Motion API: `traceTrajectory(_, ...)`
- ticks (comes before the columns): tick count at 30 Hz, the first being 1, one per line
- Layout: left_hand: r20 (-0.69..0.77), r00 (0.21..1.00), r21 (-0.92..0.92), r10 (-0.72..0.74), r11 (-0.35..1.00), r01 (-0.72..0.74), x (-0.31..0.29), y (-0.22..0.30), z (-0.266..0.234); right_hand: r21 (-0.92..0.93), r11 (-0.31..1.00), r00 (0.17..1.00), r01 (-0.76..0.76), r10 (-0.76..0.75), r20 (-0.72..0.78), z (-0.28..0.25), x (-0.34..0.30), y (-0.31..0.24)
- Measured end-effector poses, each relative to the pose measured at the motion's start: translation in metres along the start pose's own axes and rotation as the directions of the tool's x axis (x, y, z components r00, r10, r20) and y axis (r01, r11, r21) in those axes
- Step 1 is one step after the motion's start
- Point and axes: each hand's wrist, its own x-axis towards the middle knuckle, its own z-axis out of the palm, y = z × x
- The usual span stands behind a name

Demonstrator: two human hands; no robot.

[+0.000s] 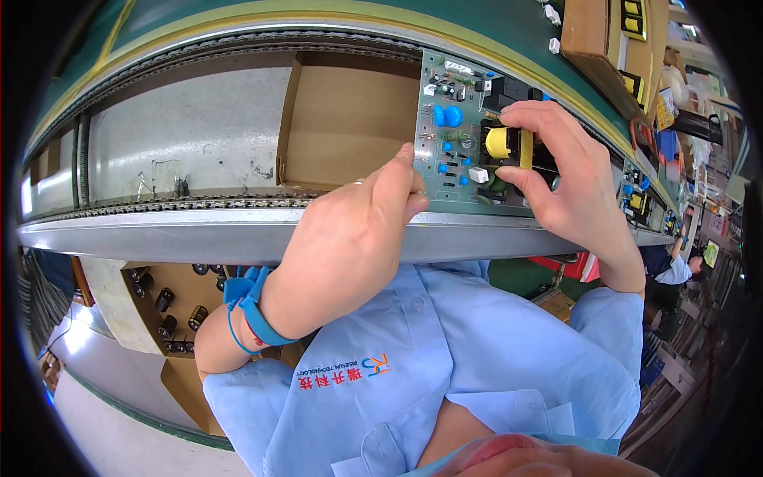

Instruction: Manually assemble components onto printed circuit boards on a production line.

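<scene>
A green circuit board lies across the conveyor rails, carrying blue disc parts, a white connector and other small components. On its right half sits a yellow-wound transformer with a black core. My right hand grips the transformer, thumb on the near side and fingers on the far side. Its underside is hidden, so I cannot tell whether it is fully seated. My left hand, with a blue strap round the wrist, has its curled fingers closed at the board's left edge.
Chained conveyor rails run left to right, with an open cardboard box between them. Another box at lower left holds black cylindrical capacitors. Beyond the line, a carton contains more transformers. Another person is at far right.
</scene>
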Motion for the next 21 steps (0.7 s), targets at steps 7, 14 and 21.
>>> traceTrajectory(7,-0.047,0.995,0.041,0.086,0.996,-0.084,-0.004,-0.004,0.012,0.086,0.995,0.994,-0.055,0.063,-0.084,0.009,-0.001,0.0)
traceTrajectory(14,-0.05,0.998,0.054,0.036,0.998,-0.033,0.0,0.004,0.005,0.037,0.999,0.992,0.034,-0.029,-0.119,0.015,-0.004,0.004)
traceTrajectory(21,-0.226,0.974,0.067,0.016,0.998,-0.001,0.013,-0.004,-0.014,-0.043,0.997,0.992,0.069,-0.073,-0.102,0.009,-0.006,0.005)
